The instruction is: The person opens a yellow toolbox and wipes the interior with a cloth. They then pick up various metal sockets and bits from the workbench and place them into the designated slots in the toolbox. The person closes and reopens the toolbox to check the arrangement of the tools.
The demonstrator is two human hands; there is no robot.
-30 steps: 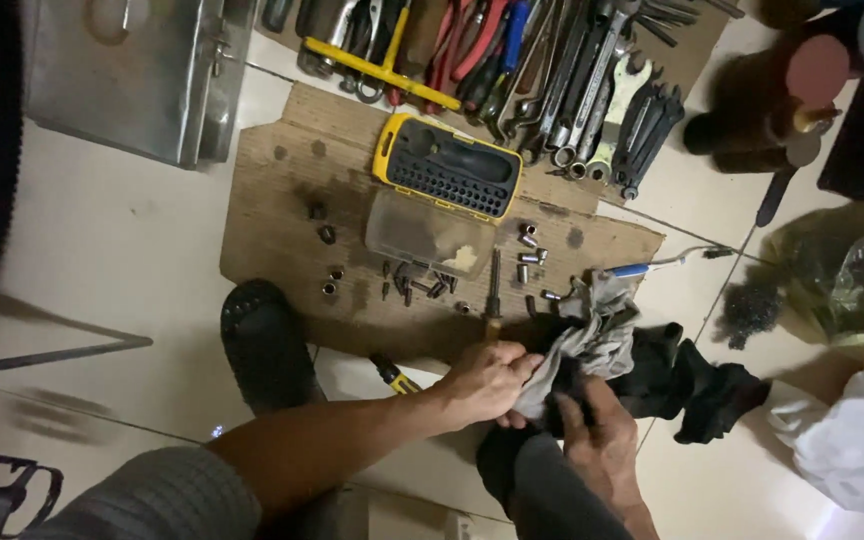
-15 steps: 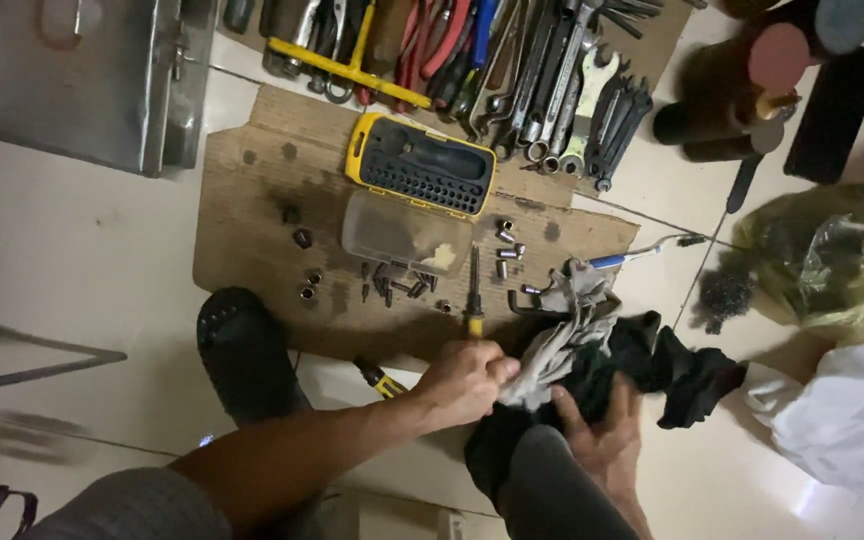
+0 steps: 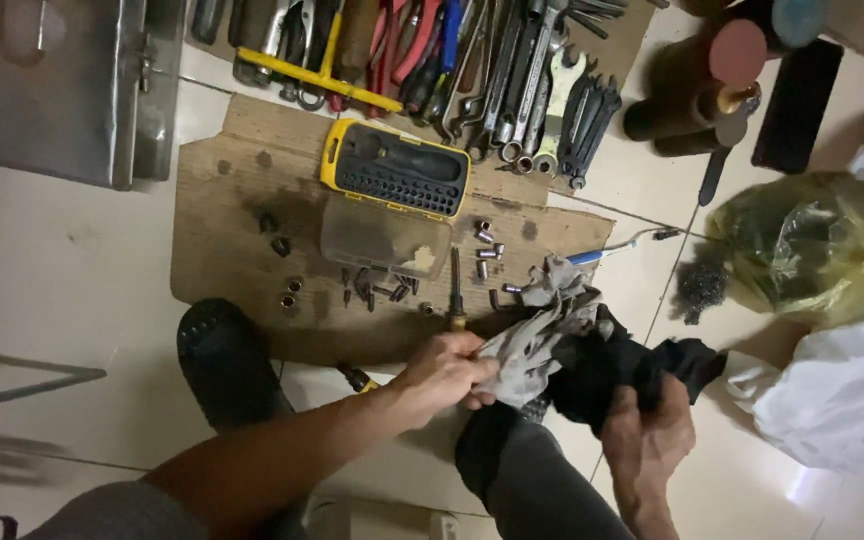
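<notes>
My left hand [image 3: 444, 372] grips a dirty grey rag [image 3: 542, 320] at its lower left end. My right hand [image 3: 647, 440] clutches a black cloth [image 3: 642, 365] bunched just right of the rag; the two fabrics touch and overlap. Both hands hover over my knee [image 3: 522, 470] in dark trousers. Just above the hands a screwdriver [image 3: 455, 290] lies on a brown cardboard sheet [image 3: 242, 200], among several small metal sockets and bits [image 3: 382, 290].
A yellow bit case [image 3: 397, 170] with a clear lid lies open on the cardboard. Wrenches and pliers [image 3: 492, 60] are spread at the top, a metal toolbox [image 3: 52, 80] top left. A black sandal [image 3: 222, 350], a yellow bag [image 3: 812, 250] and a white bag [image 3: 832, 390] sit nearby.
The view has shifted slightly. My hands keep working the grey rag and black cloth together; the rag is bunched more tightly in my left hand.
</notes>
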